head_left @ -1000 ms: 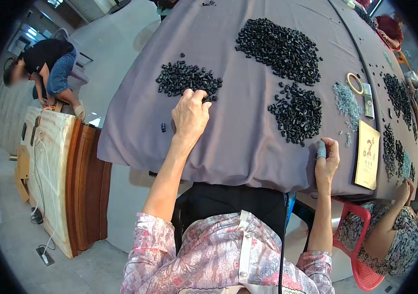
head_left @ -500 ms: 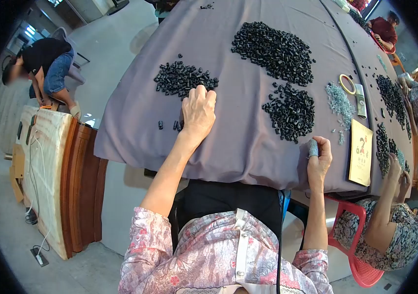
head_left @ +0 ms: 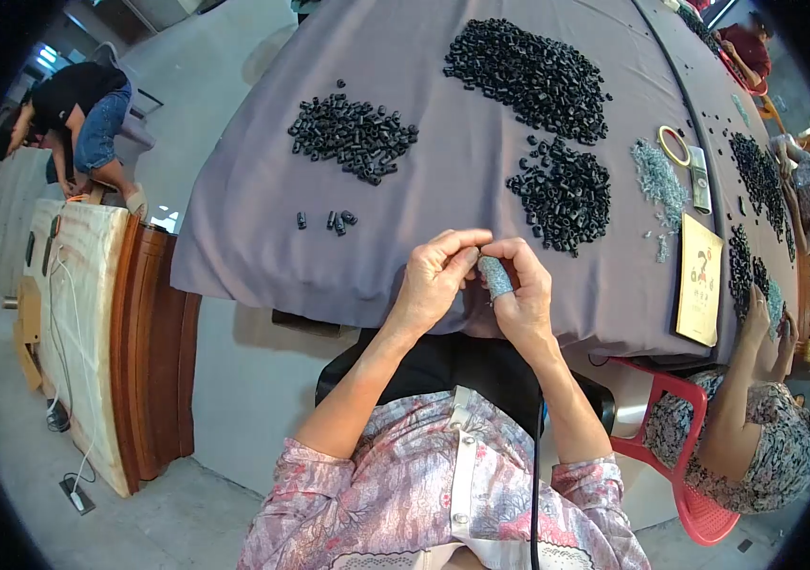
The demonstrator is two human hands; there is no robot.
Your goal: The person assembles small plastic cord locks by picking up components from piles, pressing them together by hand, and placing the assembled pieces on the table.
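Observation:
My left hand [head_left: 435, 283] and my right hand [head_left: 525, 296] meet fingertip to fingertip above the table's near edge. Both are closed in a pinch. Whatever sits between the fingertips is too small and covered to name. A grey-blue wrap [head_left: 495, 277] covers my right thumb. Left of the hands, a few loose black cylindrical pieces [head_left: 337, 223] lie on the cloth, with a pile of such pieces [head_left: 356, 138] beyond them. Another black pile [head_left: 562, 195] is just past my right hand, and a larger one [head_left: 528, 76] lies farther back.
A grey cloth [head_left: 263, 228] covers the table. At right lie pale translucent bits [head_left: 659, 185], a tape roll [head_left: 673, 146] and a yellow booklet [head_left: 699, 280]. A co-worker's hands [head_left: 759, 318] are at another black pile. A person [head_left: 82, 114] bends beside a side table [head_left: 82, 332].
My left hand has left the left black pile and come back toward me. My right hand has moved left, and the two now touch. The view has shifted slightly.

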